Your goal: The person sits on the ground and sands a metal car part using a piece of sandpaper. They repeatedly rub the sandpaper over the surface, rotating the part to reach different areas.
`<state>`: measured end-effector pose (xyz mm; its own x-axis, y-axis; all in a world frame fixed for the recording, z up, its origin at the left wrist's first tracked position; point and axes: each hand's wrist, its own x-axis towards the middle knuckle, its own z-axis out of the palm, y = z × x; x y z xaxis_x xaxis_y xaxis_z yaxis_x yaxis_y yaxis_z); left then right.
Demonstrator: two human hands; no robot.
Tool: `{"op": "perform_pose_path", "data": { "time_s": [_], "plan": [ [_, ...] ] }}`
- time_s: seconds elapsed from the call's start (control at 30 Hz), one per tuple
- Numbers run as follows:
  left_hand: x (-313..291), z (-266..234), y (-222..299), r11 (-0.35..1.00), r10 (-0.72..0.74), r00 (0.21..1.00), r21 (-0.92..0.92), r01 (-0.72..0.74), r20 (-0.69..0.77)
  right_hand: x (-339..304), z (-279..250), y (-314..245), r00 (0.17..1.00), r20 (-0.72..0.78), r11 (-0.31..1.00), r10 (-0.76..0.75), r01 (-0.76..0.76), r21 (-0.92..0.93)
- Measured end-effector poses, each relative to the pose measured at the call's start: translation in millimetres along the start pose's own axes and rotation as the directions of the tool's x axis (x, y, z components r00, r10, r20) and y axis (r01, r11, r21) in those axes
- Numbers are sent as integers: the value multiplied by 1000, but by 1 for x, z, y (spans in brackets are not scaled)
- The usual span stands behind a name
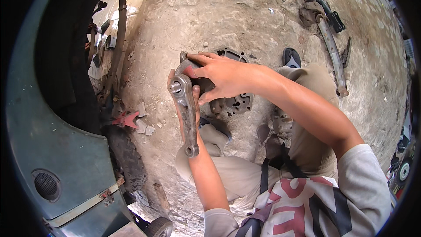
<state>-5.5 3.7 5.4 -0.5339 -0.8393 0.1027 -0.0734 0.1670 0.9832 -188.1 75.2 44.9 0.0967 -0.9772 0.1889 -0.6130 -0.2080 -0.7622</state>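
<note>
A greasy metal lever arm [189, 118], with a round stub at its upper end and a hole at its lower end, is held in front of me. It is joined to a darker metal body [204, 83], mostly hidden by my hands. My left hand [196, 98] is wrapped round it from beneath, with fingers showing on both sides. My right hand [226, 77] is closed over the top of the body. A small red patch [190, 71] shows by its fingers; I cannot tell whether it is cloth or paint. A cast metal housing [239, 102] lies on the ground just behind.
On the left stands a vehicle's green body panel [83, 158] with an open wheel arch. Beside it is a red metal stand [126, 119] among stone chips. At the far right a shock absorber [322, 2] and a long rusty metal bar [332, 57] lie on the ground.
</note>
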Motion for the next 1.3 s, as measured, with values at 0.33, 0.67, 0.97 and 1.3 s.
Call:
{"op": "perform_pose_path", "data": {
  "time_s": [0.33,0.67,0.97,1.3],
  "plan": [
    [-3,0,1,999,-3,1000,-41,3,0,4,3,-5,999,-50,1000,19,-18,23],
    [5,-15,-7,994,1,999,-109,5,49,0,15,-12,965,-243,988,99,-66,141],
    [-4,-2,-6,993,78,994,92,-71,-81,-5,14,-2,972,-234,998,20,-7,60],
    [-4,4,6,999,-45,998,-22,44,-51,1,10,6,997,-75,994,3,5,106]
  ]
}}
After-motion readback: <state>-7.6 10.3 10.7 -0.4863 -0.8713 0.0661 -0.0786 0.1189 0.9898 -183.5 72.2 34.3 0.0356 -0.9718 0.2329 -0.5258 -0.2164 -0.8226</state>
